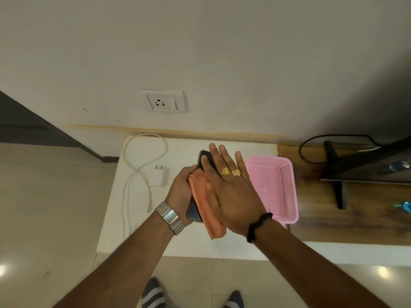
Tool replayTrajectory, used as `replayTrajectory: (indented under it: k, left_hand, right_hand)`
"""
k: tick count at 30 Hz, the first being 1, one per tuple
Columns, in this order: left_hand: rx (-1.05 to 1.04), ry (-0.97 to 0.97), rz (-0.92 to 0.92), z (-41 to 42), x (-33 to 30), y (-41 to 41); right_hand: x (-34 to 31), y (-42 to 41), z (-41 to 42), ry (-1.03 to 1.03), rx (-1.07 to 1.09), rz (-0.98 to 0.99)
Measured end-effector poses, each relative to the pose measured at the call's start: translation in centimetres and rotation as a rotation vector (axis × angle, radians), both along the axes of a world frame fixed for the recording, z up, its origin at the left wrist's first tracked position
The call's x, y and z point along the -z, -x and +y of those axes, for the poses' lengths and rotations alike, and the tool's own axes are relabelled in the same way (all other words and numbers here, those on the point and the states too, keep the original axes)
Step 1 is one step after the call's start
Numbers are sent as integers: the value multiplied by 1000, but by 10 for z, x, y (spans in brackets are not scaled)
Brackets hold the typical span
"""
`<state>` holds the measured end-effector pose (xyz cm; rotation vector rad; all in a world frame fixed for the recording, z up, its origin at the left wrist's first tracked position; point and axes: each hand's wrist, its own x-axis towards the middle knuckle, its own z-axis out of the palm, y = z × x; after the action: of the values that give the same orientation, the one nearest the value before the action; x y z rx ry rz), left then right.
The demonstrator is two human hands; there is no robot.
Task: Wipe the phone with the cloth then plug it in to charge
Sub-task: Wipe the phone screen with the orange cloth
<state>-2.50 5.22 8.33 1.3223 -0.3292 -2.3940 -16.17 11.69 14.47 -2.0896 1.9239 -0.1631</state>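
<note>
My left hand (181, 190) grips a dark phone (195, 213) from its left side, holding it above the white table (138, 232). An orange cloth (206, 210) lies over the phone's face. My right hand (229, 192) presses flat on the cloth with straight fingers, covering most of the phone. The phone's top end (203, 156) shows past my fingertips. A white charger plug (158, 176) lies on the table to the left, with its white cable (131, 174) looped beside it. A wall socket (162, 101) sits above the table.
A pink plastic basket (278, 187) stands on the table right of my hands. Further right is a wooden surface (355, 214) with a dark stand (338, 174) and a black cable (311, 143). Tiled floor and my feet are below.
</note>
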Motion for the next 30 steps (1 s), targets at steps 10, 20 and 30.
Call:
replayTrajectory:
  k: [10,20,30]
  left_hand:
    - [25,-16,75,-6,-11,1]
    - [85,47,107,4,-19,0]
    - [81,-5,180,14,-13,-11]
  right_hand:
    - [-17,-21,15,-133,36,-258]
    - [-23,8,-23,63,323,-280]
    - [-9,12,-24,43,249,-180]
